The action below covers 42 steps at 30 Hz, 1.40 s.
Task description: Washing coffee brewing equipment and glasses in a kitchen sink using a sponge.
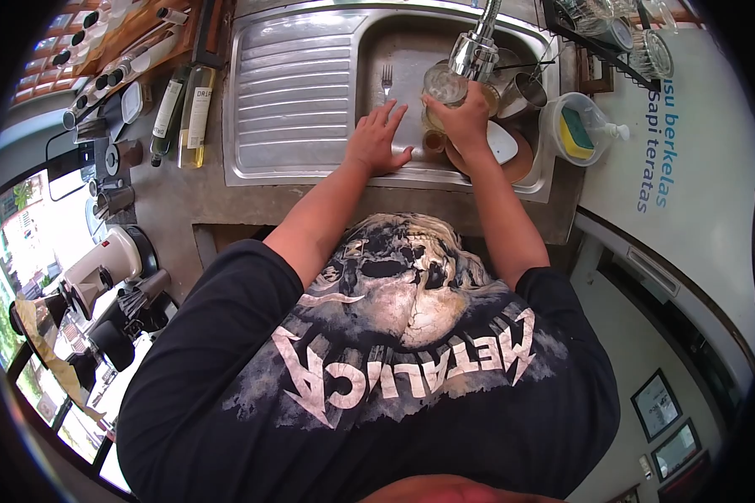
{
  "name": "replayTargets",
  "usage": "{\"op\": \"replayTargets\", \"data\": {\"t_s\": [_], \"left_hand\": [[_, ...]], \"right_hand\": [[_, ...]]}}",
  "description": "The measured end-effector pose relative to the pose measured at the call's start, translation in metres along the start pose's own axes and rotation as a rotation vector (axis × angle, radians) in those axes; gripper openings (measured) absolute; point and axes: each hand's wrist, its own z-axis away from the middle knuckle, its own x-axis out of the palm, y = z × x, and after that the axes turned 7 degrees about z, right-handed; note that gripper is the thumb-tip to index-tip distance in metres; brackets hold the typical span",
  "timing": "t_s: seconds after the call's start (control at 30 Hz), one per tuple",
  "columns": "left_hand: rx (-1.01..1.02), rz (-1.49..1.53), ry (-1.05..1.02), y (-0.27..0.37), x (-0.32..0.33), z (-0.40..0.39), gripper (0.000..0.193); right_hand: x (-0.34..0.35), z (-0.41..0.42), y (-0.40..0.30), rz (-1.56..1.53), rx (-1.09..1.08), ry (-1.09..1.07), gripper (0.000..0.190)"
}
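Note:
In the head view my right hand [469,119] grips a clear drinking glass [445,88] just under the chrome tap head [473,56]. The inside of the glass looks cloudy or wet; I cannot tell whether water is running. My left hand [376,137], empty with fingers apart, is over the front left part of the sink basin [409,47]; contact with the steel is unclear. Beyond its fingertips lies a metal fork [387,78]. Right of it are a small amber-tinted glass [434,141], a white dish [502,143] on a brown plate [519,166], and a metal cup [530,93].
A ribbed steel drainboard [292,94] adjoins the basin on the left, with two labelled bottles [196,113] beyond it. At right, a plastic tub [598,110] holds a yellow-green sponge [577,133]. A black wire rack [604,53] with glassware overhangs the back right corner.

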Motion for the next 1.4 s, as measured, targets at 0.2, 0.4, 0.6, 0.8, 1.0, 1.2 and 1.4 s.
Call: {"op": "replayTargets", "data": {"t_s": [0.2, 0.4, 0.6, 0.8, 1.0, 1.2, 1.4], "left_hand": [[-0.012, 0.019, -0.015, 0.000, -0.001, -0.002, 0.088], [-0.007, 0.022, 0.007, -0.002, 0.001, -0.001, 0.086], [-0.005, 0.020, 0.008, -0.003, 0.003, 0.001, 0.082], [-0.016, 0.017, 0.005, -0.003, 0.002, -0.001, 0.080], [-0.021, 0.017, -0.002, -0.002, 0.002, -0.001, 0.077], [-0.028, 0.012, -0.006, -0.003, 0.004, -0.001, 0.076], [-0.022, 0.017, 0.003, -0.003, 0.005, 0.001, 0.077]], "right_hand": [[-0.002, -0.007, 0.007, -0.033, -0.055, -0.034, 0.055], [-0.004, -0.010, 0.007, 0.002, -0.067, -0.087, 0.066], [-0.003, -0.007, 0.007, -0.096, 0.008, -0.022, 0.068], [-0.003, -0.020, 0.026, -1.012, 0.908, -0.556, 0.059], [-0.013, -0.016, 0.034, -1.094, 1.026, -0.764, 0.059], [-0.006, -0.002, 0.017, -0.907, 0.711, -0.537, 0.059], [0.022, 0.001, 0.012, -0.389, 0.072, -0.114, 0.068]]}}
